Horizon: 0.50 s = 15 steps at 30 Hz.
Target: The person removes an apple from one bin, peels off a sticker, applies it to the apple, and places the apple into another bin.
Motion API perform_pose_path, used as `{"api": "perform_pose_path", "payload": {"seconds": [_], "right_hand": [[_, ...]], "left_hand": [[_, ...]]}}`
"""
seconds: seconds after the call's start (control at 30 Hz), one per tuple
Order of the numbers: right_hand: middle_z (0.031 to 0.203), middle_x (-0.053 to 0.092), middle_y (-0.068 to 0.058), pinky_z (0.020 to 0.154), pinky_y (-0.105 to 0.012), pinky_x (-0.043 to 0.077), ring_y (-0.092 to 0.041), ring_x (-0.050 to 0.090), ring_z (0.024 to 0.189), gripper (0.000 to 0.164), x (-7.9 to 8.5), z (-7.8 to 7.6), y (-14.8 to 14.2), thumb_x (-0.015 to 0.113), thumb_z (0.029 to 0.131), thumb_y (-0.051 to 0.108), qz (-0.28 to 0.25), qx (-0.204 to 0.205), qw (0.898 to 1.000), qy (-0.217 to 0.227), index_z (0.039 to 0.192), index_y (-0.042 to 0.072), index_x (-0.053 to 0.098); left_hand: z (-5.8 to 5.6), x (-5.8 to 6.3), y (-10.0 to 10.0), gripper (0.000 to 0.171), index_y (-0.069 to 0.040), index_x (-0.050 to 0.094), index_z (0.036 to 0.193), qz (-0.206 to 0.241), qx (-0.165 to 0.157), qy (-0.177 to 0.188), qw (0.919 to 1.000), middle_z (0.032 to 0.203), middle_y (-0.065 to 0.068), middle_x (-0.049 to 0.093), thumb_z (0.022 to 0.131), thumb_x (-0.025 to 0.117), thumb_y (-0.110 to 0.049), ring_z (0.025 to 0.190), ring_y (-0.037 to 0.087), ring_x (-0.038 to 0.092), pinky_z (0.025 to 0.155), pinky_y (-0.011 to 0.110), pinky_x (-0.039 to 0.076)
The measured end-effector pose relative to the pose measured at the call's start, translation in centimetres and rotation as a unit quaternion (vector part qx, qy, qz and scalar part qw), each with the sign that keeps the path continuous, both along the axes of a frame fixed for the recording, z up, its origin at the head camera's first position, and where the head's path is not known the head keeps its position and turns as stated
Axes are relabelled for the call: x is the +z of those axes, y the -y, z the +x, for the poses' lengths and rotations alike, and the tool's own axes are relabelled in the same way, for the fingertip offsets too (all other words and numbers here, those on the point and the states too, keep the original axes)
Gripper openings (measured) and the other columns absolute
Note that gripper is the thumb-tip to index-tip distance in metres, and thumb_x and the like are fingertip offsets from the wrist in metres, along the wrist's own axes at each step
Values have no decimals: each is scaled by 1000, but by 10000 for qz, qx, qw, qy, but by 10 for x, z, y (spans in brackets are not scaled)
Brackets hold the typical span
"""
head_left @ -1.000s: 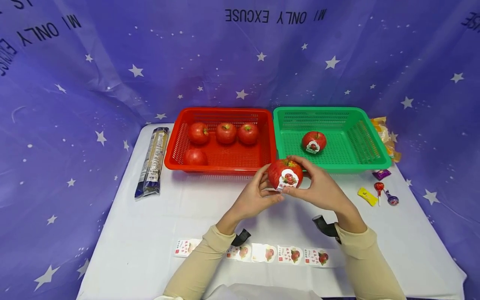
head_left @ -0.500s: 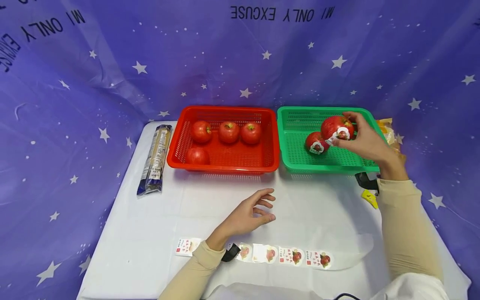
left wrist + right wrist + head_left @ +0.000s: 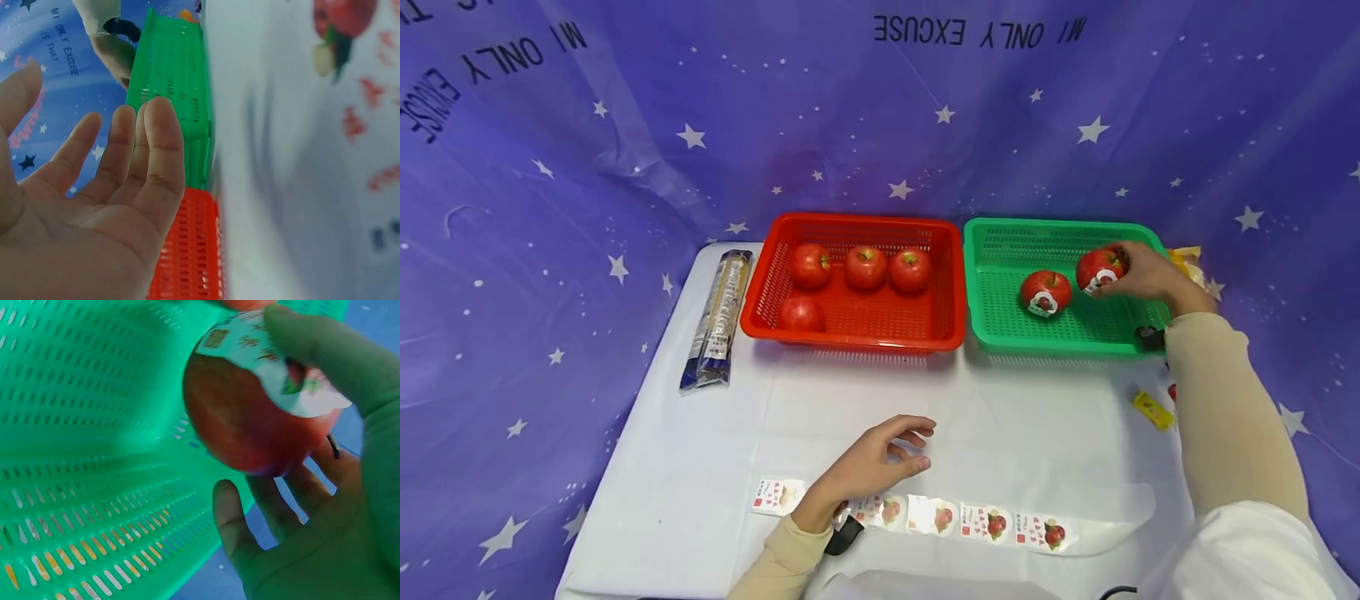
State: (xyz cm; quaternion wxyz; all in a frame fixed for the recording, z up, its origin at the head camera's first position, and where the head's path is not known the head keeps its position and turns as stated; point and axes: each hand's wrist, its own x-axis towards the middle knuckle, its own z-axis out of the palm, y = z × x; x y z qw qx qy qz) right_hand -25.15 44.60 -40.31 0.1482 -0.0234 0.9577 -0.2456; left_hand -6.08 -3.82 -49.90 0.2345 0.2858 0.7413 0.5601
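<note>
My right hand (image 3: 1142, 273) holds a red apple (image 3: 1093, 267) inside the right part of the green basket (image 3: 1052, 343). In the right wrist view the thumb lies over the white label (image 3: 250, 347) on that apple (image 3: 234, 419), with fingers on its far side. Another labelled apple (image 3: 1037, 285) sits to its left on the basket floor. Over the white table, my left hand (image 3: 868, 458) hangs with loosely bent fingers and nothing in it. Its palm (image 3: 106, 231) shows bare in the left wrist view. Just below it lies a strip of apple labels (image 3: 988, 523), partly hidden by the wrist.
A red basket (image 3: 857, 340) with several plain apples (image 3: 866, 267) stands left of the green one. At the far left lies a long plastic packet (image 3: 715, 321). A yellow-wrapped sweet (image 3: 1153, 410) lies near the right sleeve, and an orange packet (image 3: 1187, 262) sits behind the green basket.
Both hands held the labelled apple in front of the baskets; the left let go and drew back toward the label strip. My right hand carried the apple rightward and lowered it into the green basket.
</note>
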Motion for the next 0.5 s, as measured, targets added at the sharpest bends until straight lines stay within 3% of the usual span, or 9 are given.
{"api": "perform_pose_path", "payload": {"seconds": [0.2, 0.33, 0.5], "right_hand": [[128, 43, -36, 94, -64, 40, -50, 46, 113, 87, -8, -12, -1, 80, 73, 10, 543, 219, 9982, 128, 140, -11, 28], [128, 43, -36, 99, -67, 33, -50, 44, 114, 87, -14, -18, 2, 80, 71, 11, 853, 294, 9955, 288, 138, -11, 29], [127, 44, -35, 91, -62, 43, -48, 47, 111, 83, -19, -21, 8, 78, 71, 8, 823, 330, 9948, 496, 137, -10, 30]], "left_hand": [[6, -2, 9, 43, -32, 50, 133, -111, 231, 259, 9993, 132, 6, 56, 93, 64, -27, 116, 26, 57, 97, 40, 48], [10, 10, 10, 43, -24, 51, 134, -32, 285, 392, 9988, 130, 5, 57, 93, 64, -23, 116, 32, 56, 97, 43, 47], [13, 26, 10, 42, -22, 52, 133, 33, 240, 469, 9986, 128, -2, 57, 93, 64, -22, 116, 34, 56, 97, 41, 47]]}}
